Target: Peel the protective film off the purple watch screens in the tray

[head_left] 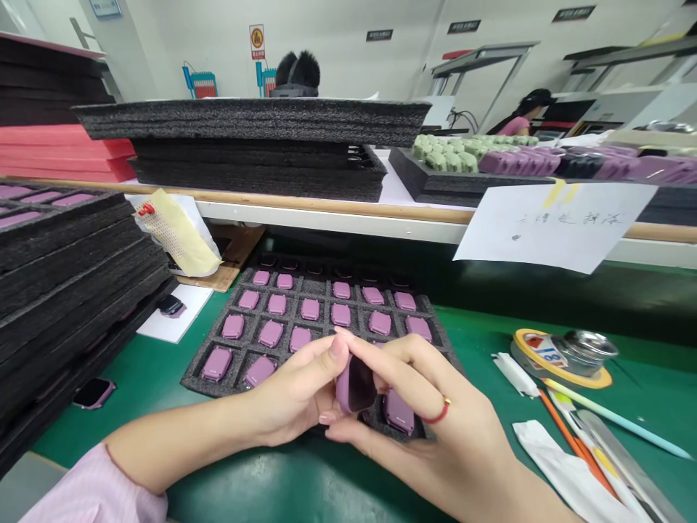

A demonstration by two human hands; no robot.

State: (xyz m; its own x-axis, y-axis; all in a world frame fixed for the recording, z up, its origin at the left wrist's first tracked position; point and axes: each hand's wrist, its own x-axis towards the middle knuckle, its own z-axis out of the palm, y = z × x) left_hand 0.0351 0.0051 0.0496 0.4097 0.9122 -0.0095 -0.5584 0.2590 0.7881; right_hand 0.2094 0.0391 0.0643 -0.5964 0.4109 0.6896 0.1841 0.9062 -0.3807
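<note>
A purple smartwatch case with a dark glass face is held between my two hands over the near edge of a black foam tray. My left hand grips its left side, thumb near the top corner and fingers behind. My right hand holds the other side, its index finger at the top and thumb at the bottom; it wears a thin red ring. Beneath them, the foam tray has rows of pockets, many holding purple watch cases face down. My hands cover part of the tray.
Stacked black foam trays stand at left, with a loose purple watch beside them. At right lie a round container with a metal dish, pens and white tissue. A shelf crosses behind, bearing more foam.
</note>
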